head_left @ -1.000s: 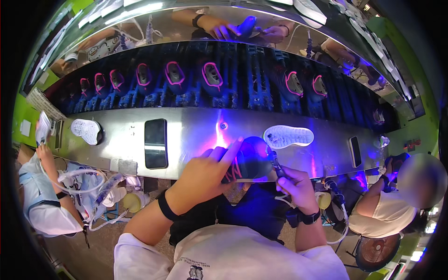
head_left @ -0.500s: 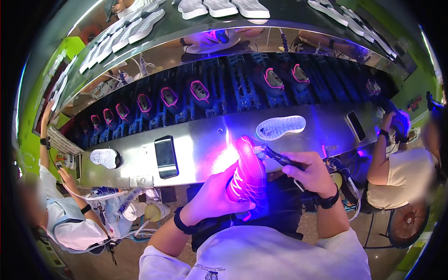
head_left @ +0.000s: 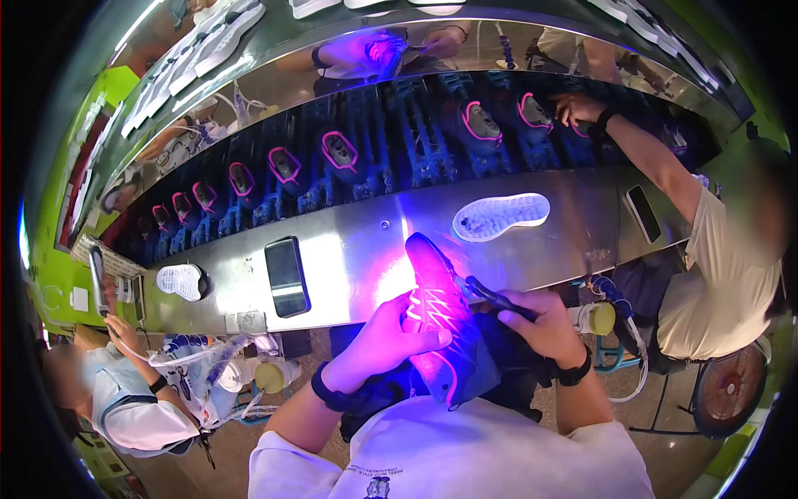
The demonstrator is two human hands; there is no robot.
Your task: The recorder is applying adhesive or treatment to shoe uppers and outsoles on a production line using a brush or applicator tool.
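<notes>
A shoe upper (head_left: pixel 455 328) with zigzag laces glows pink and purple under violet light, toe pointing away from me. My left hand (head_left: pixel 386 341) is closed round its left side, thumb across the laces. My right hand (head_left: pixel 544 328) grips a black-handled brush (head_left: pixel 503 301), whose tip meets the shoe's right side near the toe. The bristles are hard to make out. Beyond the shoe, a white sole (head_left: pixel 501 218) lies on the metal bench (head_left: pixel 357 249).
Behind the bench, a conveyor (head_left: pixel 386 166) carries several dark shoes with pink collars. Phones lie left (head_left: pixel 288 277) and right (head_left: pixel 642 214); another sole (head_left: pixel 180 281) sits far left. A co-worker's hand (head_left: pixel 579 108) reaches over the conveyor at right. Another person (head_left: pixel 137 387) works at left.
The shoe has tilted, its toe shifting left and its heel right. My right hand and brush have dropped slightly. The right co-worker's arm has swung up to the conveyor; the left person's raised arm has come down.
</notes>
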